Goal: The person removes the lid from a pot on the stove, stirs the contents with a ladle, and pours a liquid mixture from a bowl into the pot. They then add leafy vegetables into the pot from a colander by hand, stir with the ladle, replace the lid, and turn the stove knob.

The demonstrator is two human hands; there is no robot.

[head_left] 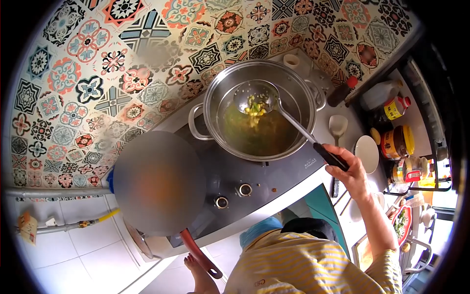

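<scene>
My right hand [348, 172] is closed around the black handle of a metal skimmer [298, 125]. The skimmer's perforated bowl is over the liquid inside a steel two-handled pot [197, 126] and carries small yellow and green pieces [255, 109]. Cloudy yellow-green liquid [259, 134] fills the lower part of the pot, which stands on a dark stove. My left hand [196, 269] hangs low at the bottom edge, fingers slightly apart, beside the red handle [198, 255] of a pan. A blurred patch hides that pan's body and contents.
Two knobs [245, 189] sit on the stove front [274, 183]. Right of the pot are a spatula [338, 126], a white bowl [366, 154] and a red-capped bottle [342, 91]. Jars [397, 142] crowd a rack. A red-rimmed plate [405, 220] holds chopped greens. Patterned wall behind.
</scene>
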